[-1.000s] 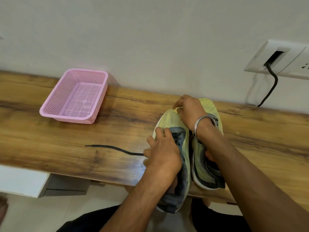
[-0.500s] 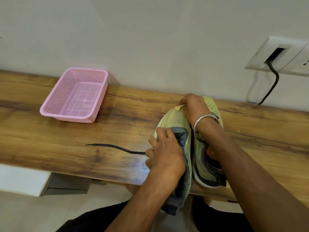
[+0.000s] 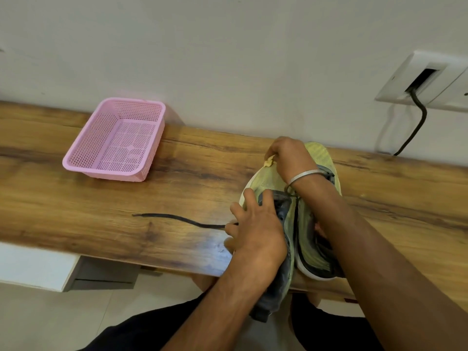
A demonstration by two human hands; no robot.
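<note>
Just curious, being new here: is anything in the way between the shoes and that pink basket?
Nothing visible. Bare tabletop lies between the shoes and the pink basket; the black lace lies nearer the front edge, off that line.

From the shoes (image 3: 307,231), the desk (image 3: 76,211) lies open toward nine o'clock, crossed only by a flat black lace (image 3: 177,219) that a hand could pass over. The pink basket (image 3: 109,173) stands well apart at ten o'clock. The wall (image 3: 228,59) blocks close at twelve, and a black cable (image 3: 415,127) hangs at two.

Silver bangle (image 3: 304,174), right wrist; black shorts (image 3: 141,333).
</note>
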